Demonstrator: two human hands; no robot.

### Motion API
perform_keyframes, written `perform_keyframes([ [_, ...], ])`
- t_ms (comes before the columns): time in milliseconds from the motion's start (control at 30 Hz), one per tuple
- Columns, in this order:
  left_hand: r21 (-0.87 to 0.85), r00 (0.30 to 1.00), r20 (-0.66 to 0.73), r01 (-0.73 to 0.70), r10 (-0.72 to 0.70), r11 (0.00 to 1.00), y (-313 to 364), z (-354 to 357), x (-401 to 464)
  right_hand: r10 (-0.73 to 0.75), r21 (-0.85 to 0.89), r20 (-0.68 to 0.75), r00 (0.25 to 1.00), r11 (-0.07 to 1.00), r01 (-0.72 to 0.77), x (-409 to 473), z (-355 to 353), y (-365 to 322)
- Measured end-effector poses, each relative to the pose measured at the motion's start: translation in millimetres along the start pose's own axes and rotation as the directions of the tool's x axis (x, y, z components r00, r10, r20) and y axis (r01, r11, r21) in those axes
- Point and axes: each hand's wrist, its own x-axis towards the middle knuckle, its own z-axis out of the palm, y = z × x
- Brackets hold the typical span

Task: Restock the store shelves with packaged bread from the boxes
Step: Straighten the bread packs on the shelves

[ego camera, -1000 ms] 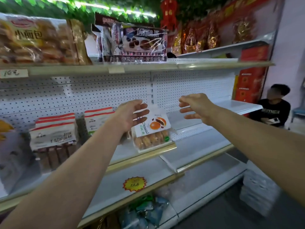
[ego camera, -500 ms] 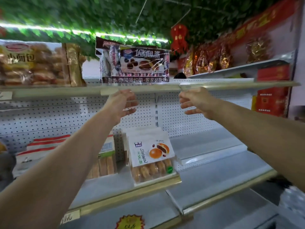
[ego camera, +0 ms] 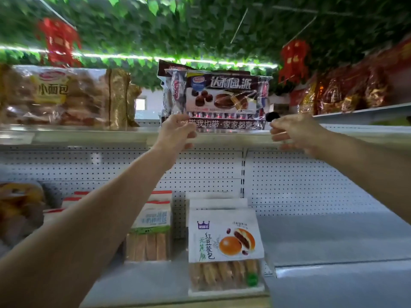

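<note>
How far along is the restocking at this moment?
Done: a red bean bun pack stands at the middle shelf edge. In hand: nothing gripped; the left hand and right hand reach for the dark pie bag above. Left: shelf space beside the pack is bare.

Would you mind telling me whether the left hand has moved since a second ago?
Yes. The left hand has left the red bean bread pack on the lower shelf and risen to the top shelf edge, now touching the chocolate pie pack.
</note>
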Motion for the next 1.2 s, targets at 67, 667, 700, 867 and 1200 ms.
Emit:
perform_keyframes([
  [67,0.089,0.997,-0.018,-0.068,0.07,0.994,2,-2,11,-0.032,-0.006,-0.005,0.999,0.999,0.032,21,4,2],
  [667,0.294,0.943,-0.312,-0.02,0.116,0.956,9,4,156,0.003,0.011,0.004,1.0,1.0,-0.003,195,21,26],
  [700,0.294,0.95,-0.303,0.018,0.076,0.955,5,5,162,0.018,0.027,0.018,1.0,0.999,-0.019,205,20,31],
  [867,0.305,0.986,-0.118,0.146,-0.115,0.941,-25,-10,203,0.027,0.054,0.156,0.987,0.998,-0.036,235,24,45],
  [1200,0.22,0.985,-0.175,0.042,-0.003,0.975,-25,-23,218,-0.05,0.152,0.143,0.988,0.988,0.028,260,53,40],
])
